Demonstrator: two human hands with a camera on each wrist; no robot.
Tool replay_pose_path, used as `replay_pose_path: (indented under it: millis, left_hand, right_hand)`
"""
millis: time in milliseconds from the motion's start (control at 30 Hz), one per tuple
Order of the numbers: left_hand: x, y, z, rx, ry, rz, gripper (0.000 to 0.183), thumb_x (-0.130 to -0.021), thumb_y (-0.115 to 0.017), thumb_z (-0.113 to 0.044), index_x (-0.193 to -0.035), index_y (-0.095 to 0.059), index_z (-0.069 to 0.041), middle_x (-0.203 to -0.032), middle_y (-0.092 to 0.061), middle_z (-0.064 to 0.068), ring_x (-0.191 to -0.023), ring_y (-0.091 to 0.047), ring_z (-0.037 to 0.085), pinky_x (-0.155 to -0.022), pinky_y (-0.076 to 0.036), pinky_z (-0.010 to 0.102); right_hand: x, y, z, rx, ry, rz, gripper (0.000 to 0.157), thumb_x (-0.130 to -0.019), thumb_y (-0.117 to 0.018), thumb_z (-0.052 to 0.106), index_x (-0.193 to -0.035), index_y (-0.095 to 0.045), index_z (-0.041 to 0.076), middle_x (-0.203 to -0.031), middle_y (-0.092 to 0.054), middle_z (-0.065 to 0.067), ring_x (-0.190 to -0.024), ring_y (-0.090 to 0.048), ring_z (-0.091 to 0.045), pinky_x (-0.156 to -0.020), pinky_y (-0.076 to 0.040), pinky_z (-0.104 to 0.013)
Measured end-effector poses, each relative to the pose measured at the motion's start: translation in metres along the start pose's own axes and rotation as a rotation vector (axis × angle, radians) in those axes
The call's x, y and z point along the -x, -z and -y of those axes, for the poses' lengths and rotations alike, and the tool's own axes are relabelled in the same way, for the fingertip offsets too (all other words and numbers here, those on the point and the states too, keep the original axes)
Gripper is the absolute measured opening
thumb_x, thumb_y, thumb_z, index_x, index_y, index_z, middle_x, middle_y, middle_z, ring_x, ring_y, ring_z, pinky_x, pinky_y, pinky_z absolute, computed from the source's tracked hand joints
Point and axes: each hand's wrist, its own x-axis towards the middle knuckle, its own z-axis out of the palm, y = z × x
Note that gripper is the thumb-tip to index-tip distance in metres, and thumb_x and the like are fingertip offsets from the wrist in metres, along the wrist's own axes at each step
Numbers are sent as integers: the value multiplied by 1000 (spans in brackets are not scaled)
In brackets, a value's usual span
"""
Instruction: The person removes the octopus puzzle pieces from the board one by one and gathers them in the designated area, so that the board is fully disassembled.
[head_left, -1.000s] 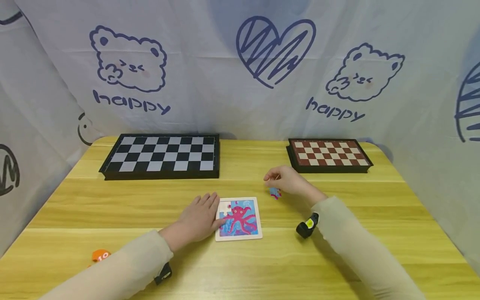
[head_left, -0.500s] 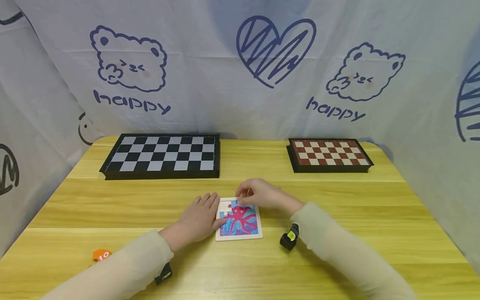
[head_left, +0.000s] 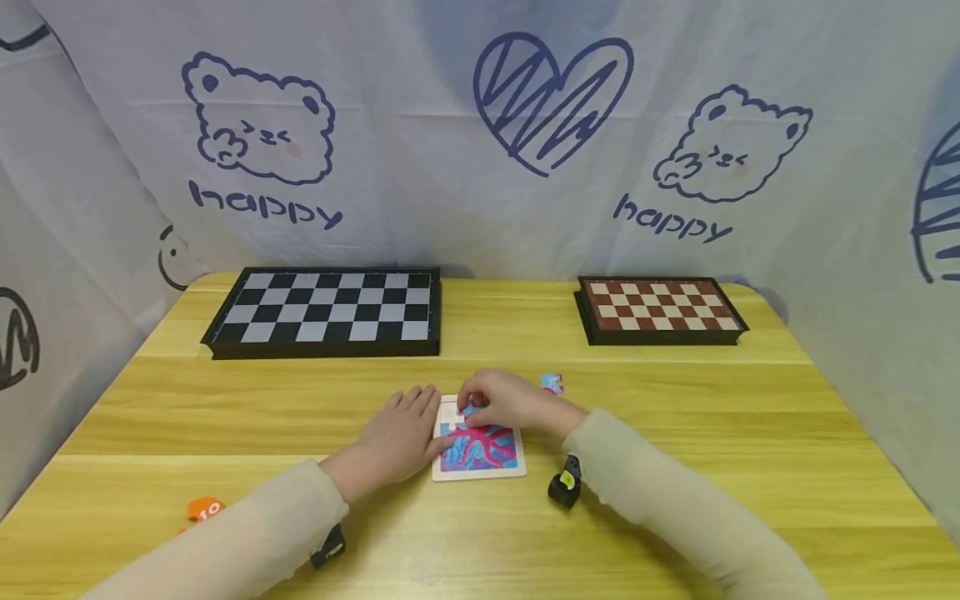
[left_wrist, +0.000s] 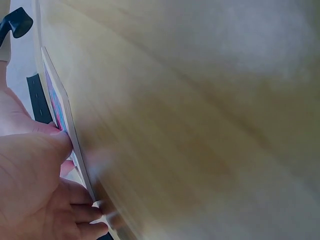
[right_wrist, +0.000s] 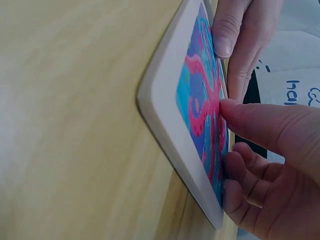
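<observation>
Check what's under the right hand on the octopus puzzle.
The right hand covers the far part of the octopus puzzle; its fingers press on the picture. Only the pink tentacles and blue background show nearer the person. Whether a piece sits under the fingers is hidden.

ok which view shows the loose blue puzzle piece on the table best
The head view: the small loose blue puzzle piece lies on the wooden table, beyond the right hand and apart from it. Neither wrist view shows it; both show only the octopus puzzle tray.
</observation>
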Motion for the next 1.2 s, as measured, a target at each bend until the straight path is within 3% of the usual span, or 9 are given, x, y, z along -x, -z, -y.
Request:
replay_pose_path:
  millis: [233, 467, 667, 867, 1033, 1200]
  left_hand:
    - [0, 1, 0, -7, -3, -1, 69, -96, -40, -47, -138, -33, 7, -143, -31, 21, -131, -28, 35, -107, -21, 47]
    - [-1, 0, 1, -7, -3, -2, 69, -96, -40, -46, -138, -33, 7, -143, -31, 21, -131, -28, 35, -107, -21, 47]
    - [-1, 1, 1, 13, 3, 1, 69, -96, -41, -46, -138, -33, 8, -143, -31, 21, -131, -27, 35, -107, -21, 47]
    - [-1, 1, 1, 14, 4, 10, 69, -96, -39, -46, -139, -32, 8, -144, -30, 21, -132, -27, 35, -107, -20, 46]
    - [-1, 1, 1, 18, 5, 8, 70, -96, -40, -47, -139, -32, 8, -144, -30, 21, -132, -27, 35, -107, -20, 46]
    - [0, 1, 1, 21, 5, 8, 70, -96, -39, -47, -139, -32, 8, -144, -30, 21, -132, -26, 35, -108, -20, 46]
  right_hand:
    - [1, 0, 0, -23, -44, -15, 12, -81, -72, 19, -91, -65, 17, -88, -47, -1, -79, -46, -15, -69, -42, -26]
    - [-1, 0, -4, -64, -35, -24, 16, -81, -72, 15, -94, -62, 14, -89, -52, 2, -82, -48, -15, -73, -44, -26]
    - [0, 1, -12, -193, -45, -59, 17, -85, -67, 8, -100, -60, 6, -85, -54, 1, -75, -48, -14, -68, -45, -24]
    - [3, 5, -17, -358, -36, -42, 10, -87, -62, 5, -97, -63, 7, -75, -53, -1, -68, -47, -14, -62, -42, -24]
    - [6, 7, -21, -404, -25, -31, 14, -87, -61, 6, -100, -67, 8, -72, -54, -1, -66, -48, -14, -61, -42, -23]
    - [14, 13, -26, -458, -77, -112, 12, -87, -64, 10, -98, -66, 5, -79, -58, -3, -67, -51, -15, -58, -46, -25]
